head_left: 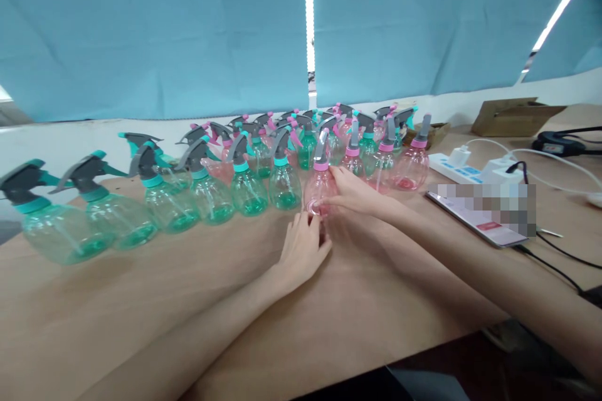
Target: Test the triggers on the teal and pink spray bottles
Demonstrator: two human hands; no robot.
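A clear pink spray bottle (pixel 316 179) with a grey trigger head and pink collar stands upright at the front middle of the bottles. My right hand (pixel 350 193) grips it from the right, thumb toward the front and fingers along its side. By the bottle's base is my left hand (pixel 305 245), fingers bent and thumb apart, holding nothing; whether its fingertips touch the bottle I cannot tell. Just left stands a green spray bottle (pixel 285 187) with a teal collar, the end of a front row of several green ones. On the right are more pink bottles, among them one pink spray bottle (pixel 410 166).
Behind the front row stand several more pink and green bottles. A phone (pixel 470 216) lies on the brown tabletop (pixel 376 307), near a white power strip (pixel 454 168) with chargers and cables. Farther back is a cardboard box (pixel 510 118). A blue curtain (pixel 188 31) hangs behind.
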